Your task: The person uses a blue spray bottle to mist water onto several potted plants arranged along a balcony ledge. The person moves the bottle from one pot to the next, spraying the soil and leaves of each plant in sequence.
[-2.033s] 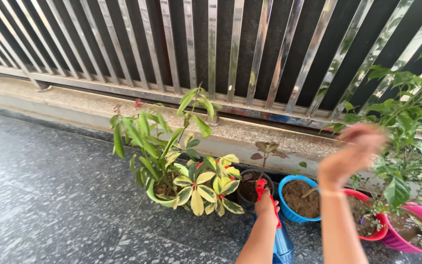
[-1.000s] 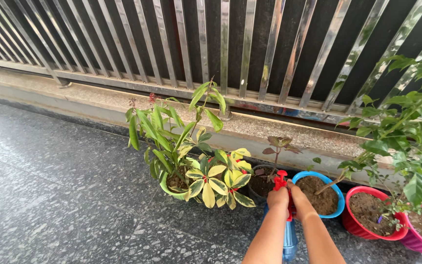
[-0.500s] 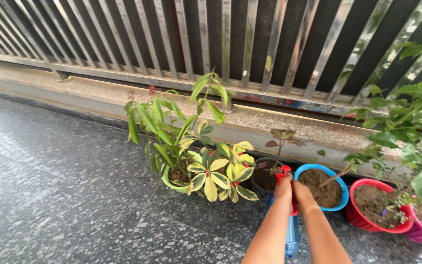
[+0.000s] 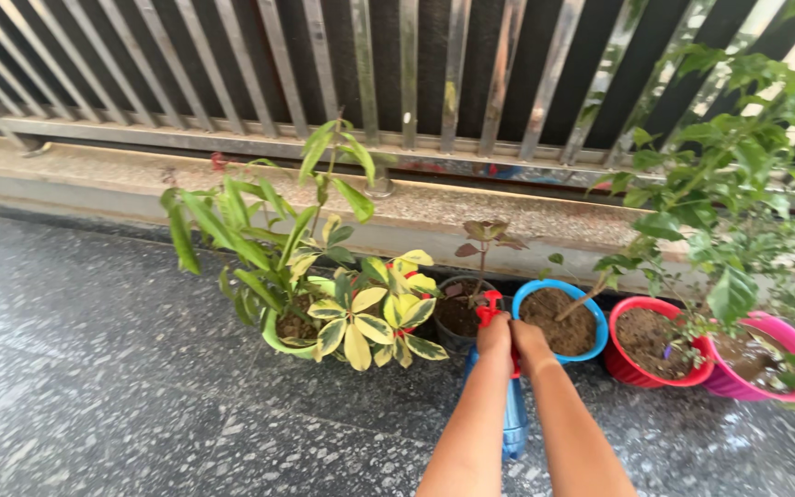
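Down on the speckled floor point(image 4: 94, 387), both hands grip the blue spray bottle point(image 4: 513, 425) by its red head point(image 4: 489, 308). The left hand point(image 4: 495, 339) and right hand point(image 4: 528, 344) have their fingers closed around it, nozzle toward the small dark pot point(image 4: 458, 313). I'd judge spraying is in hand; the next squeeze calls for steady aim at that seedling.

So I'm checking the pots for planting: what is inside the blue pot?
The blue pot holds brown soil, with a thin bare stem leaning up to the right. The right hand covers its near left rim, so that part is hidden.

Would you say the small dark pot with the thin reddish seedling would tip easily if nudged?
Probably not: the dark pot looks squat, soil-filled and wedged between neighbouring pots. Its seedling looks thin, so it would likely bend or snap if brushed.
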